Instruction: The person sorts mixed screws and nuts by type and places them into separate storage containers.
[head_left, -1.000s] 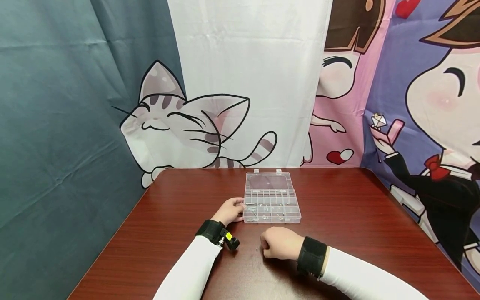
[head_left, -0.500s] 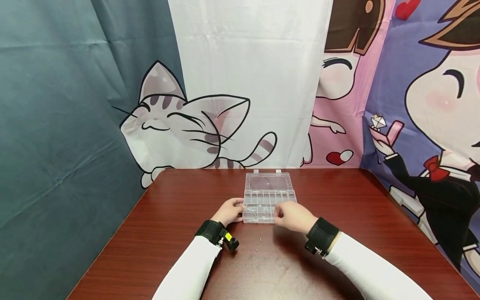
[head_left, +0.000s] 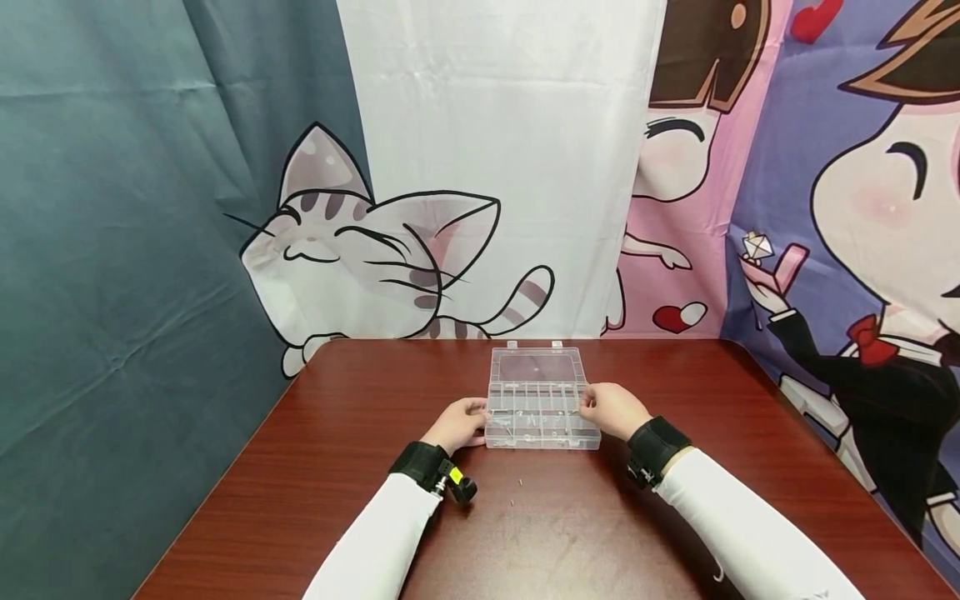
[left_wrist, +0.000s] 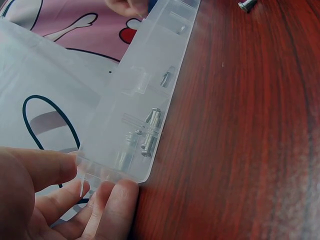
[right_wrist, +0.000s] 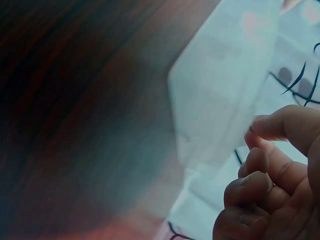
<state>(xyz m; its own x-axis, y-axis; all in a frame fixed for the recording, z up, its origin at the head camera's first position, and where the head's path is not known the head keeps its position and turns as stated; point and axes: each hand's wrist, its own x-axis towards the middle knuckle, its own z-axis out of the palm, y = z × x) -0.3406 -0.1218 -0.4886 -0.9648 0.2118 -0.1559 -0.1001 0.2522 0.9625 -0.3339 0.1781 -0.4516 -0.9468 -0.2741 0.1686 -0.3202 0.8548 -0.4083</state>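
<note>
A clear plastic compartment box [head_left: 543,443] lies with its lid folded back on the table. Its left edge is held by my left hand [head_left: 456,422]; in the left wrist view the thumb and fingers [left_wrist: 116,210] grip one corner. Metal screws [left_wrist: 151,132] show through the wall. Above the right-hand compartments is my right hand [head_left: 617,410]. Thumb and forefinger pinch a tiny dark piece [right_wrist: 251,129], too small to identify, while the other fingers curl in. Two small metal pieces lie in front of the box; one looks like a screw [left_wrist: 246,5] in the left wrist view.
The reddish-brown wooden table [head_left: 360,383] extends around the box on all sides. Behind it hangs a cloth backdrop [head_left: 510,125] with cartoon figures. A small camera [head_left: 463,487] sticks out from the left wristband.
From the table in front of the box, my right hand has moved forward and right to the box's right side. My left hand has stayed at the left edge.
</note>
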